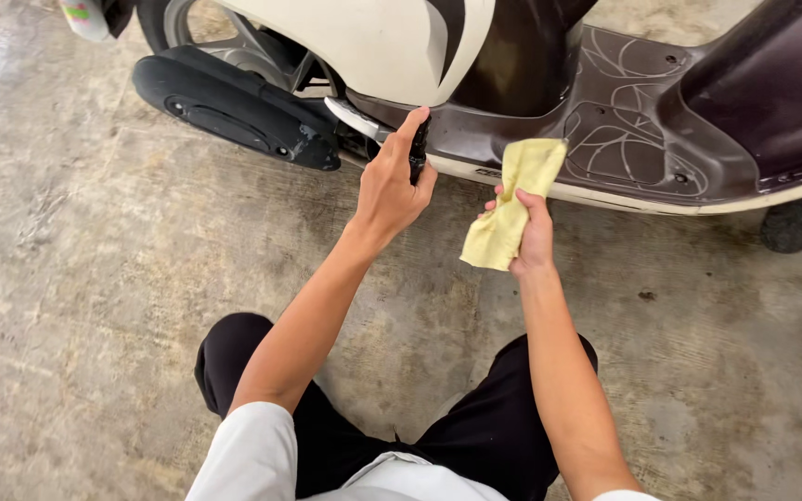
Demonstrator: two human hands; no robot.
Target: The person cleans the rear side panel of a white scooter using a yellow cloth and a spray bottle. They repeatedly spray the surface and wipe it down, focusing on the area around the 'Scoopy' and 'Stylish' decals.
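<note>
The left hand (392, 186) is wrapped around a small black bottle (418, 148), its forefinger stretched over the top, holding it close to the side of a scooter (661, 130) parked on the concrete floor (95, 278). The right hand (533, 232) grips a yellow cloth (510, 199), which hangs just beside the scooter's brown footboard (624, 111). The two hands are near each other. The person crouches, wearing black shorts (475, 436).

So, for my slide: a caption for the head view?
Left hand holds a dark bottle, right hand a yellow cloth, beside a scooter.
</note>
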